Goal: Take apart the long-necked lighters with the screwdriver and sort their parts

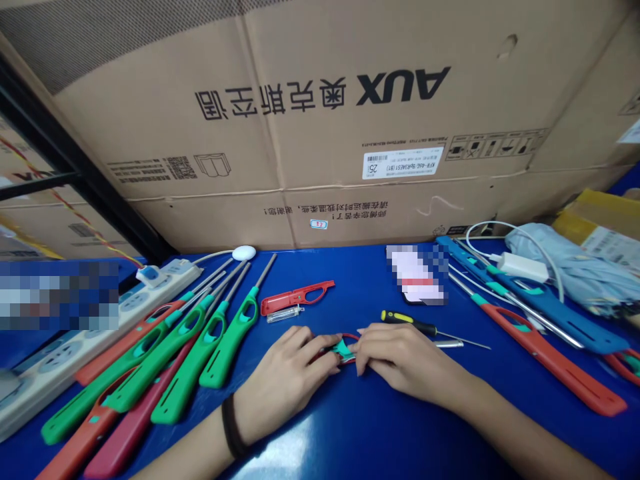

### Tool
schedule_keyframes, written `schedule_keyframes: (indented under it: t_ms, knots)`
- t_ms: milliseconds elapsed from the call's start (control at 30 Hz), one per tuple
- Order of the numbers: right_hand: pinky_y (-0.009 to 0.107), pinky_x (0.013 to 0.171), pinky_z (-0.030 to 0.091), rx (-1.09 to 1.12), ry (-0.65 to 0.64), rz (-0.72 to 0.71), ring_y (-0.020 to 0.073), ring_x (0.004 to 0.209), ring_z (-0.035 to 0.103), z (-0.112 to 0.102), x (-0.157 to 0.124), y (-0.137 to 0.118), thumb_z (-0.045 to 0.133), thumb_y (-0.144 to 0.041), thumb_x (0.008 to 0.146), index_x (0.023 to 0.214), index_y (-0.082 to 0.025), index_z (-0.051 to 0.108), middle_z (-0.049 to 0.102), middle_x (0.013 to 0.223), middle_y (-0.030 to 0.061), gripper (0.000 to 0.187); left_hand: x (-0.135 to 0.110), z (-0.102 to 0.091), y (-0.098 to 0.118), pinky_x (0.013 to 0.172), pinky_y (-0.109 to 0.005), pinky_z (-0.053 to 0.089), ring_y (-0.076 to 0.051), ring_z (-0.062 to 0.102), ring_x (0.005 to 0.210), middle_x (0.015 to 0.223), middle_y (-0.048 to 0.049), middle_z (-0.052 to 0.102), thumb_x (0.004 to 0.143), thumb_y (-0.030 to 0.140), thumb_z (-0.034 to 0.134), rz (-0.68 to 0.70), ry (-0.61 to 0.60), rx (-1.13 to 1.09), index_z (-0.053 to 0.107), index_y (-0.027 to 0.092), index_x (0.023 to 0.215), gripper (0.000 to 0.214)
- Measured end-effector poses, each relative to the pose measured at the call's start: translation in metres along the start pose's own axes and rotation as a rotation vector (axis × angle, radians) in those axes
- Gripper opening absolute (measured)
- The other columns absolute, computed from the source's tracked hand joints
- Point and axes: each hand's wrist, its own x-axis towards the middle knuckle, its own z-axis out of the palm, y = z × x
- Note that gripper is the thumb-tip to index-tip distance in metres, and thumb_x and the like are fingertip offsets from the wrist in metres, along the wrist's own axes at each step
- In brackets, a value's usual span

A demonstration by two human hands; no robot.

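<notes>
The left hand [283, 380] and the right hand [400, 357] are closing in from 6 o'clock, fingers curled and meeting as they pinch a red lighter handle [345, 349] with a teal insert, which is mostly hidden between them above the middle of the blue bench [360, 427]. A dark band [230, 427] is circling the left wrist. At 12 o'clock from the hands, an open red lighter shell [297, 298] is lying beside a small clear tube [283, 315]. A yellow-and-black screwdriver [407, 323] is resting at 2 o'clock. Green long-nozzle lighters [227, 343] are fanning out at 9 o'clock, near a white power strip [100, 333]. Red and blue lighters [550, 360] are lying at 3 o'clock, below a large AUX cardboard box [320, 133].
</notes>
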Motion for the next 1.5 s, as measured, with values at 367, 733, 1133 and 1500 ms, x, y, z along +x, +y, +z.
schedule_keyframes:
  t_ms: [367, 733, 1133, 1500]
  knots:
    - [0.029, 0.089, 0.045, -0.071, -0.031, -0.067, 0.0151, 0.082, 0.064, 0.000, 0.000, -0.008, 0.047, -0.004, 0.088, 0.077, -0.020, 0.066, 0.070, 0.079, 0.0009, 0.026, -0.003, 0.001, 0.000, 0.085, -0.040, 0.039, -0.020, 0.054, 0.090, 0.114, -0.0028, 0.063, 0.094, 0.019, 0.048, 0.006, 0.052, -0.023, 0.059, 0.020, 0.098, 0.012]
    - [0.027, 0.076, 0.047, -0.135, -0.144, 0.103, 0.0167, 0.083, 0.064, -0.006, 0.001, -0.014, 0.044, -0.007, 0.090, 0.098, -0.024, 0.067, 0.070, 0.091, 0.0028, 0.029, -0.002, 0.000, 0.000, 0.085, -0.037, 0.042, -0.018, 0.057, 0.090, 0.110, -0.0026, 0.066, 0.095, 0.018, 0.045, 0.000, 0.048, -0.057, 0.059, 0.021, 0.105, 0.018]
    - [0.025, 0.076, 0.047, -0.066, 0.177, 0.207, 0.0144, 0.083, 0.064, -0.026, -0.001, -0.003, 0.054, -0.016, 0.086, 0.092, -0.024, 0.066, 0.069, 0.090, 0.0005, 0.016, 0.001, -0.005, 0.002, 0.087, -0.042, 0.041, -0.020, 0.056, 0.091, 0.121, -0.0009, 0.063, 0.095, 0.023, 0.047, -0.034, 0.022, -0.030, 0.063, 0.023, 0.101, 0.017]
    - [0.026, 0.073, 0.047, -0.102, -0.032, 0.162, 0.0159, 0.089, 0.060, -0.022, 0.001, -0.009, 0.063, -0.025, 0.083, 0.097, -0.024, 0.065, 0.068, 0.092, 0.0009, 0.014, -0.002, 0.003, -0.010, 0.089, -0.031, 0.047, -0.015, 0.062, 0.093, 0.109, -0.0035, 0.067, 0.090, 0.027, 0.056, 0.016, 0.214, -0.161, 0.061, 0.020, 0.105, 0.017]
